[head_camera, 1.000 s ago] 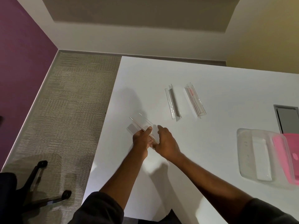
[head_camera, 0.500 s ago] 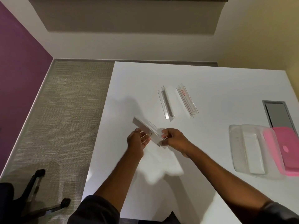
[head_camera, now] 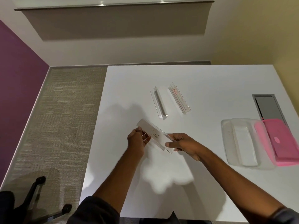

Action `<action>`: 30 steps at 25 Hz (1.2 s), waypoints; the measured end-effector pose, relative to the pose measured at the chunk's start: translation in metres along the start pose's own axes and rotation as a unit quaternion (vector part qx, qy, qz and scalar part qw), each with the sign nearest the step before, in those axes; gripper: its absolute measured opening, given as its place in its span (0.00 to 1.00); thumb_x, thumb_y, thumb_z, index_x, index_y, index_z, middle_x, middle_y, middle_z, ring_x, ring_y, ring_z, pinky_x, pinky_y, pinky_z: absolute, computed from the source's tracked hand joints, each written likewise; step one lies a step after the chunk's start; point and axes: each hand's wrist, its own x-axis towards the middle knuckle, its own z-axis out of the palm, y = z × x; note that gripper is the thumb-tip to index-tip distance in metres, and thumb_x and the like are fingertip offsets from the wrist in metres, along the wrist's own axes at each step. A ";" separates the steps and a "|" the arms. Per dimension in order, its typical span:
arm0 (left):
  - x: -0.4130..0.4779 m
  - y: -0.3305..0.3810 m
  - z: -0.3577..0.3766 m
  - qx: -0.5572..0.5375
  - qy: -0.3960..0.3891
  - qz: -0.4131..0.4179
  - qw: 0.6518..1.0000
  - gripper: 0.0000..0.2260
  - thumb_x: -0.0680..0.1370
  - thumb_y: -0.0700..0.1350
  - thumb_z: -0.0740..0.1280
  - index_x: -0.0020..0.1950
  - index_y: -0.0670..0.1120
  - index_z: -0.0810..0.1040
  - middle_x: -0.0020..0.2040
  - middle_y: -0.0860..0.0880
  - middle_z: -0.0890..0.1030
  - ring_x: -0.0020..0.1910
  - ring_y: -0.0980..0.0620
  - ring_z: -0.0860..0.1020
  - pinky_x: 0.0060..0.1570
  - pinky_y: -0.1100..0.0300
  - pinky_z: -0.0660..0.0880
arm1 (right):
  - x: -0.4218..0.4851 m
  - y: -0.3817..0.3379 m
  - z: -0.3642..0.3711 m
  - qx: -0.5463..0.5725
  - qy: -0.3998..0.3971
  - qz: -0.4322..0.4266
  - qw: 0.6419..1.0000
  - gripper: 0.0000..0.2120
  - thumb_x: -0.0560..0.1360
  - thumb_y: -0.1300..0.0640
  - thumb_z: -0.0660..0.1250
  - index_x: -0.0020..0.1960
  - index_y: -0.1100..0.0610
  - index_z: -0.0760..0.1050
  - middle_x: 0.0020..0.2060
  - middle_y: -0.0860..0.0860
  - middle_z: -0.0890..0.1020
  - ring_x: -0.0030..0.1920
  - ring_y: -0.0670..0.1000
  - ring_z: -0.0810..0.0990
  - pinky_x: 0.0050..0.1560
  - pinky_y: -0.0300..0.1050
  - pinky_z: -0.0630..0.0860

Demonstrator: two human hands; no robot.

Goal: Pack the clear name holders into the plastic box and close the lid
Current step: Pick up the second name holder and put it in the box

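Note:
I hold a clear name holder (head_camera: 155,135) with a handwritten card in it, lifted above the white table (head_camera: 202,81). My left hand (head_camera: 137,141) grips its left end and my right hand (head_camera: 181,143) grips its right end. Two more clear name holders lie flat farther back: one plain (head_camera: 159,102) and one with a red label (head_camera: 179,99). The clear plastic box (head_camera: 241,143) sits open at the right, with its pink lid (head_camera: 279,141) lying partly over its right side.
A grey cable hatch (head_camera: 267,107) is set into the table behind the box. The table's left edge drops to carpet, where an office chair base (head_camera: 37,191) stands at the lower left. Walls close off the far side.
Both hands have lifted the name holder off the table and turned it so the written card faces up. It has shifted slightly rightward.

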 end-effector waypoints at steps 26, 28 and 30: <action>-0.083 -0.088 0.201 0.204 -0.132 0.044 0.969 0.10 0.89 0.45 0.62 0.62 0.46 0.83 0.55 0.42 0.88 0.54 0.43 0.88 0.44 0.55 0.87 | -0.116 0.071 -0.171 0.126 0.067 -0.042 0.989 0.19 0.77 0.64 0.77 0.68 0.60 0.83 0.61 0.57 0.89 0.63 0.59 0.88 0.53 0.42 0.86; -0.088 -0.098 0.221 0.212 -0.142 0.040 0.966 0.10 0.89 0.46 0.63 0.60 0.47 0.83 0.52 0.44 0.89 0.50 0.46 0.88 0.40 0.57 0.87 | -0.125 0.076 -0.188 0.144 0.075 -0.045 0.986 0.19 0.77 0.65 0.77 0.68 0.62 0.83 0.61 0.59 0.89 0.63 0.61 0.88 0.57 0.44 0.87; -0.091 -0.109 0.242 0.217 -0.153 0.037 0.963 0.10 0.89 0.46 0.63 0.59 0.48 0.84 0.52 0.45 0.89 0.49 0.46 0.88 0.39 0.58 0.87 | -0.134 0.082 -0.205 0.152 0.091 -0.045 0.983 0.20 0.77 0.66 0.77 0.69 0.62 0.82 0.61 0.59 0.89 0.63 0.61 0.88 0.58 0.46 0.87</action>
